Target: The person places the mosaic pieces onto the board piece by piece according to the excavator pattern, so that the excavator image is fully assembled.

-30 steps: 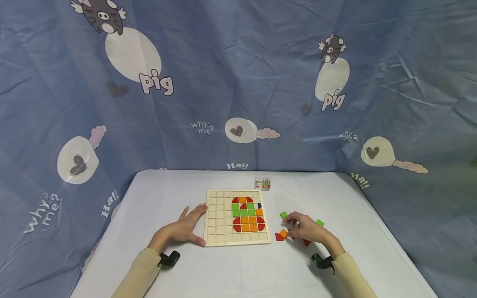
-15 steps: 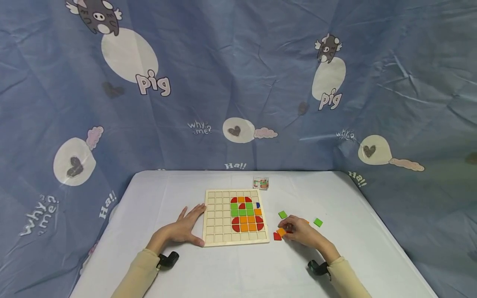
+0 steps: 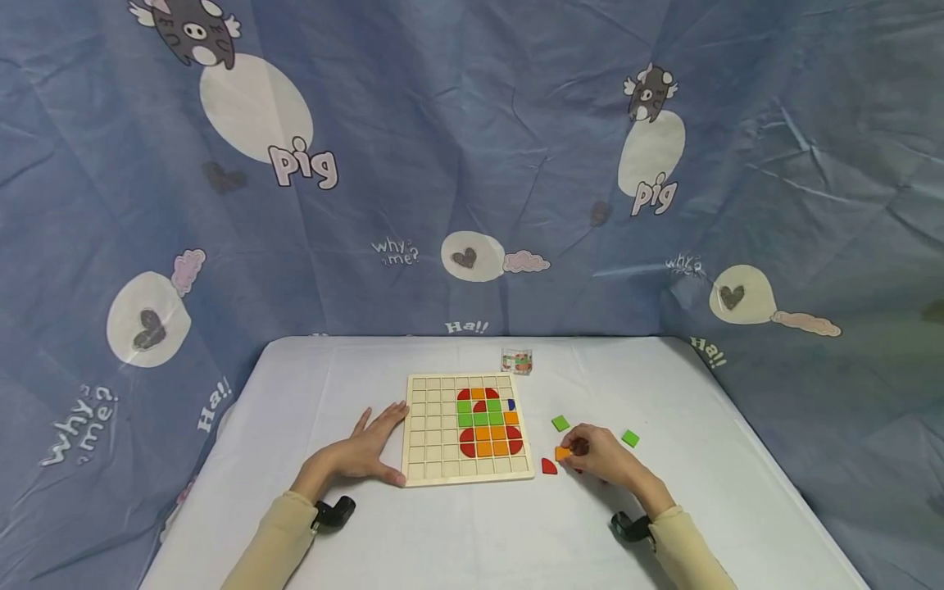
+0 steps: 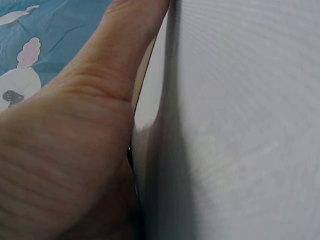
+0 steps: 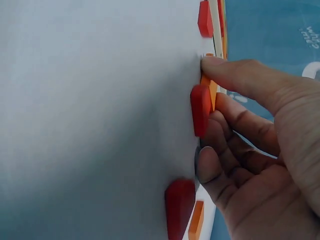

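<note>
In the head view, my left hand (image 3: 361, 451) lies with fingers spread against the left edge of a wooden grid board (image 3: 431, 434). Its thumb touches the near left corner. Colored tiles fill part of the board's right half. To the right of the board, my right hand (image 3: 601, 455) pinches an orange square tile (image 3: 563, 453) between thumb and index finger. A red quarter-round tile (image 3: 549, 466) lies just left of it. From the right wrist, another red tile (image 5: 201, 110) shows below the pinching fingers, while the other fingers curl loosely.
Two green square tiles (image 3: 560, 423) (image 3: 630, 438) lie beyond and to the right of the right hand. Nearer the wrist are a red tile (image 5: 179, 210) and an orange tile (image 5: 196, 220). A small pattern card (image 3: 517, 361) sits behind the board on the white table (image 3: 442, 541).
My right hand has come down onto the orange tile, pinched it and shifted it slightly away from the red tile beside it. The left hand stays on the board's edge.
</note>
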Tool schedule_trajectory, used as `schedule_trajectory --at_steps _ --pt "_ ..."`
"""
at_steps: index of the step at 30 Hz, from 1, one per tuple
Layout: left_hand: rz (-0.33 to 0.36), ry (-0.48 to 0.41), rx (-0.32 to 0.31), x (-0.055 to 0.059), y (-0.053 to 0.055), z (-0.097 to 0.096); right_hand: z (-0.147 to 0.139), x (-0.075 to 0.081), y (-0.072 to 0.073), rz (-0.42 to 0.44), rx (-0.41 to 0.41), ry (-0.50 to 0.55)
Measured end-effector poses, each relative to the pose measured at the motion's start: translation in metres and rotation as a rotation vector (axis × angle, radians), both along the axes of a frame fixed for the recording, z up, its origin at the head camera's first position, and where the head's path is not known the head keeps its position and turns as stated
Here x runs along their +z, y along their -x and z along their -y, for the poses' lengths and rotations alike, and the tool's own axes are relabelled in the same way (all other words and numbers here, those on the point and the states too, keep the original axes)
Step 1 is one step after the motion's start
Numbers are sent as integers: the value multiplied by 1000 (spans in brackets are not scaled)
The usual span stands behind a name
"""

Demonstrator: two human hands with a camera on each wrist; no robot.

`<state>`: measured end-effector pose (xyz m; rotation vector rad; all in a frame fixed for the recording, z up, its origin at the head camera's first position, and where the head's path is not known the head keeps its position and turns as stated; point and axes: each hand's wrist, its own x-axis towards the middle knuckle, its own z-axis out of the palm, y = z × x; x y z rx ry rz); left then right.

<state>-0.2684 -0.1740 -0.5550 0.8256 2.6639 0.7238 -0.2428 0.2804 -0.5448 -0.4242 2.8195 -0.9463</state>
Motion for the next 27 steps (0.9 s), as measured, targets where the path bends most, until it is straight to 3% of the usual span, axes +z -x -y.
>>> schedule_trajectory --at_steps 15,27 --pt "4 5 4 -3 3 1 -22 -2 10 -10 -130 -13" --pt "8 14 10 -4 3 1 -14 4 14 -43 -71 -8"
